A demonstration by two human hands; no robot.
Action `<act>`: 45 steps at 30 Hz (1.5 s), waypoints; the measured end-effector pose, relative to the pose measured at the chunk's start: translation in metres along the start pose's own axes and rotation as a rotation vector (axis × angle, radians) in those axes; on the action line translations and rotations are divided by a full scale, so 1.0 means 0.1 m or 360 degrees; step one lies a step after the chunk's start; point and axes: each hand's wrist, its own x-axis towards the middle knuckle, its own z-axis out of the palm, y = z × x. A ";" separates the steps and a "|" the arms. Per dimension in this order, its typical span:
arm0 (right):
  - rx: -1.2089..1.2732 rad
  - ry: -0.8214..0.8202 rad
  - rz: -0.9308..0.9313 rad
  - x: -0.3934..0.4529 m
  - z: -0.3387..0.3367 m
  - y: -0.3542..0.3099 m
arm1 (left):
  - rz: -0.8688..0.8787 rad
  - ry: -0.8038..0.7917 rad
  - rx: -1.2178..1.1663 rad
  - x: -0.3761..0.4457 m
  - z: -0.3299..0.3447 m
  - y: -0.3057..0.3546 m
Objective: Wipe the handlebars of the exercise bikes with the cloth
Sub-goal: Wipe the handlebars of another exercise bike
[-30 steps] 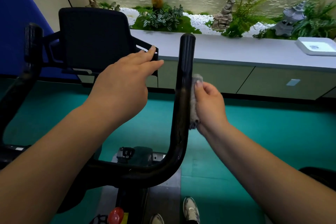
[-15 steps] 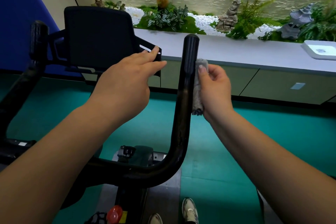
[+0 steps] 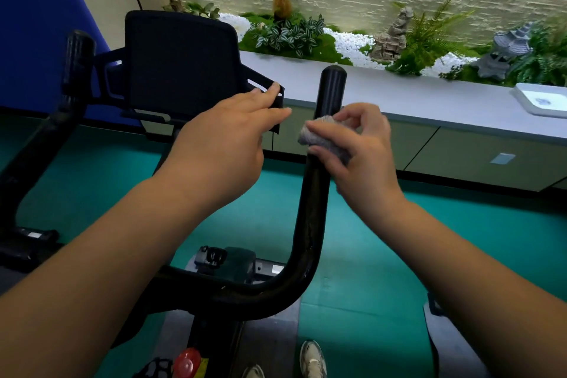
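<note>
Cloth [image 3: 325, 138] wrapped on the right bar [image 3: 316, 193], gripped by the curled fingers of the right hand [image 3: 356, 144]. Bar's long axis runs upright, its uncovered tip just above the fingers. Left hand [image 3: 227, 144], fingers straight, rests on the console bracket [image 3: 270, 92] beside it.

Cloth [image 3: 325, 138] mostly under fingers; white tray [image 3: 541, 100] cut off (right edge).

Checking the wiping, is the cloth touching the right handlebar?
Touching. The head view shows the right hand pressing the grey cloth around the right handlebar.
</note>
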 end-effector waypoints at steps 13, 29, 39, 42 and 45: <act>-0.0280 -0.0485 -0.0554 0.39 -0.05 -0.14 | 0.0008 0.0032 -0.0005 0.01 0.03 -0.02; -0.1027 -0.1886 -0.0324 0.50 0.07 -0.80 | 0.0021 -0.0006 -0.0067 0.02 0.05 -0.06; -0.0542 -0.1349 -0.0463 0.34 -0.13 -0.50 | 0.0048 -0.0042 -0.0076 0.01 0.07 -0.08; -0.0233 -0.0900 -0.0486 0.15 -0.22 -0.46 | 0.0052 -0.0032 -0.0071 0.00 0.08 -0.08; -0.0094 -0.0616 -0.0283 -0.01 -0.24 -0.32 | 0.0057 -0.0005 -0.0056 -0.01 0.09 -0.08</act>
